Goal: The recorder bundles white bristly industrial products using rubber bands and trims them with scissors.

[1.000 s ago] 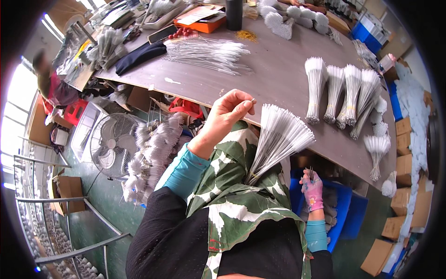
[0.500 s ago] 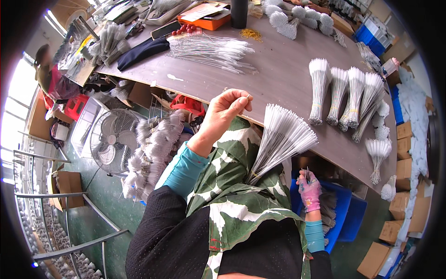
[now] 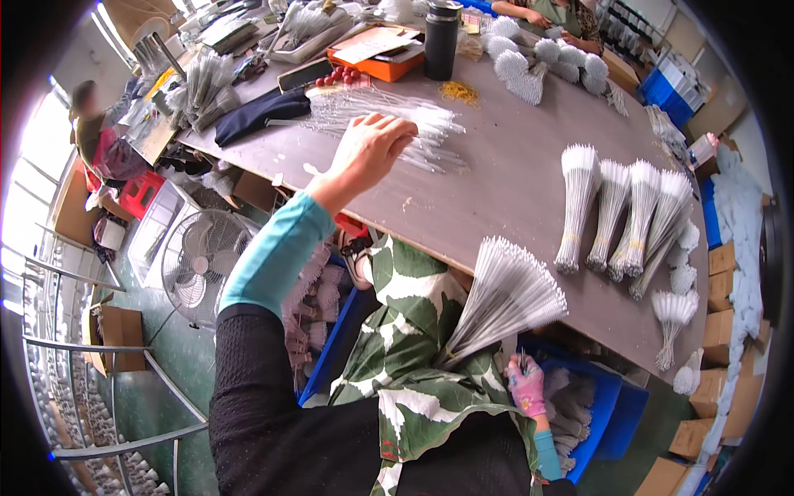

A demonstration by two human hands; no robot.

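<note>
Head view: left hand [image 3: 370,149] half-open, fingers curled over loose white sticks [image 3: 389,124], seemingly touching; right hand [image 3: 527,384] gripping fanned bundle [image 3: 504,298].

colours across the workbench

the table [image 3: 496,198] is showing a dull grey-brown top. the loose pile of sticks [image 3: 389,120] is looking clear to white, and the tied bundles [image 3: 624,215] are gleaming white with thin yellow bands. the fanned bunch [image 3: 504,302] is showing white as well. the left hand [image 3: 368,149] is wearing no glove, above a turquoise cuff [image 3: 277,252] and a black knit sleeve [image 3: 273,413]. the right hand [image 3: 527,384] is wearing a pink glove with a flowery print. the apron [image 3: 413,347] is carrying a green and white leaf pattern. the tray [image 3: 376,62] is glowing orange, the flask [image 3: 441,41] is looking black, the folded cloth [image 3: 265,112] is showing navy, and the bin [image 3: 608,413] is showing bright blue.
</note>
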